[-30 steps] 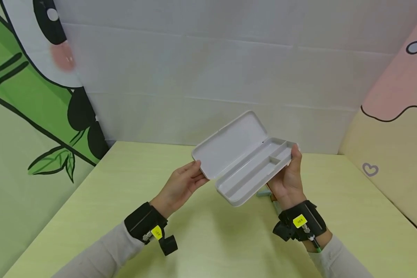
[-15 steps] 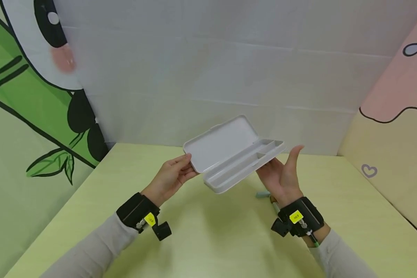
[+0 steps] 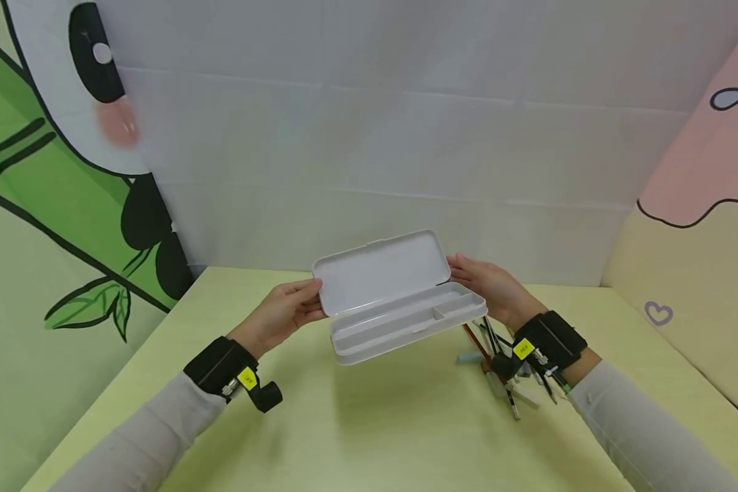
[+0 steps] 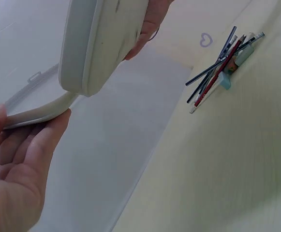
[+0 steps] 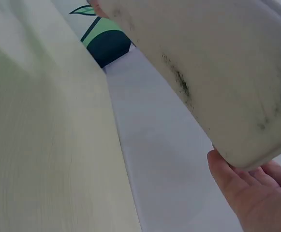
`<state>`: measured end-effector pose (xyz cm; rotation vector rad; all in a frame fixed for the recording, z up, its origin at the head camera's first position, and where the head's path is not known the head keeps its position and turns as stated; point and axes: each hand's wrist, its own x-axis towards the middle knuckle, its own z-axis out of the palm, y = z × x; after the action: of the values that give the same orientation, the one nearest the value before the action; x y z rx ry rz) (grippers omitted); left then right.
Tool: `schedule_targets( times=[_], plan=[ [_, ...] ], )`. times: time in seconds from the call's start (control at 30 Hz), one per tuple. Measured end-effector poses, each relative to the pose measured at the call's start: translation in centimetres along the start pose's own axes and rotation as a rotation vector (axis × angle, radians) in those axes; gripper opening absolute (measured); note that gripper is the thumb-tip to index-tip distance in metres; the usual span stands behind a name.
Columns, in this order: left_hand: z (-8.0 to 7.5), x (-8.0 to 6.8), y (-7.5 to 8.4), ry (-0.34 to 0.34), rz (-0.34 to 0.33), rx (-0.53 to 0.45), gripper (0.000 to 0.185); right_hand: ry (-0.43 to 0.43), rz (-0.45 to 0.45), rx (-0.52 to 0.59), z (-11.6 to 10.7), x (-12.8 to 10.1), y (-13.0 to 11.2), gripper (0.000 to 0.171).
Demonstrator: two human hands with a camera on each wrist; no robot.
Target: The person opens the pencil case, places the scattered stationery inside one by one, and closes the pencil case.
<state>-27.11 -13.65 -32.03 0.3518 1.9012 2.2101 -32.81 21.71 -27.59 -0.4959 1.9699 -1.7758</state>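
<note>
An open grey pencil case [image 3: 400, 318] is held in the air above the yellow-green table [image 3: 369, 424], its tray empty and its lid [image 3: 378, 273] tilted back. My left hand [image 3: 283, 311] pinches the left end of the lid, thumb on top and fingers beneath; the left wrist view shows the lid edge [image 4: 38, 108] between them. My right hand [image 3: 488, 287] grips the right end of the case near the hinge, and its fingers [image 5: 256, 198] curl under the scuffed base [image 5: 213, 72].
A loose pile of pens and pencils [image 3: 504, 369] lies on the table below my right wrist, also seen as the pens [image 4: 222, 67] in the left wrist view. Printed panels wall in the table at the back and on both sides.
The case has come down and turned more level and square to me. My right hand moved from under the tray to its far right end, uncovering the pens.
</note>
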Motion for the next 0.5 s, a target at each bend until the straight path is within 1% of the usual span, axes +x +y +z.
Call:
schedule_targets(
  times=[0.07, 0.17, 0.3, 0.5],
  plan=[
    [-0.3, 0.2, 0.0, -0.003, 0.002, 0.015, 0.063, 0.002, -0.003, -0.062, -0.1, 0.3, 0.1, 0.068],
    [-0.5, 0.5, 0.1, -0.003, 0.005, 0.029, 0.063, 0.0, -0.006, -0.048, -0.3, 0.7, 0.4, 0.063],
    [-0.5, 0.8, 0.1, -0.016, 0.003, 0.055, 0.063, -0.002, -0.006, -0.034, -0.6, 1.0, 0.8, 0.06],
    [-0.7, 1.6, -0.6, -0.011, -0.004, 0.079, 0.058, -0.011, -0.034, -0.044, -1.2, 1.2, 1.6, 0.057]
  ],
)
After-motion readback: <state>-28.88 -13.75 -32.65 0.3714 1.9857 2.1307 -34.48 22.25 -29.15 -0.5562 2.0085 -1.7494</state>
